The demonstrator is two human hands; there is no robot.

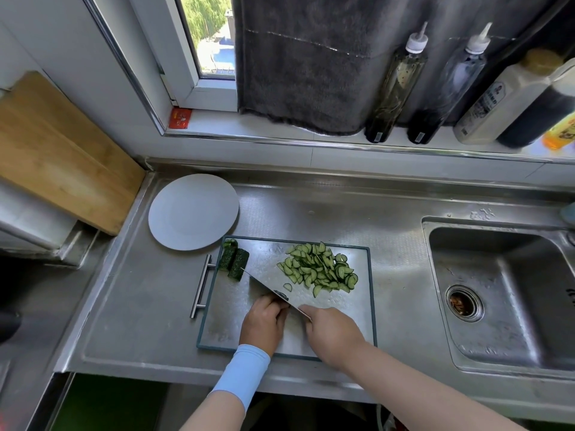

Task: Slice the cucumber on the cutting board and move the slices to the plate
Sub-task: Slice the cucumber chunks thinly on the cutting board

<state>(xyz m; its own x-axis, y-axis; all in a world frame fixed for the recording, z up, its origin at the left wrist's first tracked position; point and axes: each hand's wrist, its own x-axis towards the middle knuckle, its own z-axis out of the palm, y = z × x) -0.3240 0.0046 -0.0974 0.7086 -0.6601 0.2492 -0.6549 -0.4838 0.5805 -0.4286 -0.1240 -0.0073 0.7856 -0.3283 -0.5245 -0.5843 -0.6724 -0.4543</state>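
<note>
A steel cutting board (231,309) with a dark rim lies on the counter. A pile of half-round cucumber slices (320,269) sits on its far right part. Two uncut dark green cucumber chunks (234,259) lie at its far left corner. My right hand (333,334) grips the knife (264,284), whose handle is hidden under it; the blade points far-left toward the chunks. My left hand (264,321) is curled against the blade's left side over a small dark cucumber piece (281,295), mostly hidden. One loose slice (287,287) lies beside the blade. The white plate (193,213) stands bare behind the board's left corner.
A sink (497,290) with a drain opens to the right of the board. A wooden board (62,150) leans at the left wall. Several sauce bottles (395,85) and a grey towel (305,57) line the windowsill behind. The board's bar handle (202,284) sticks out left.
</note>
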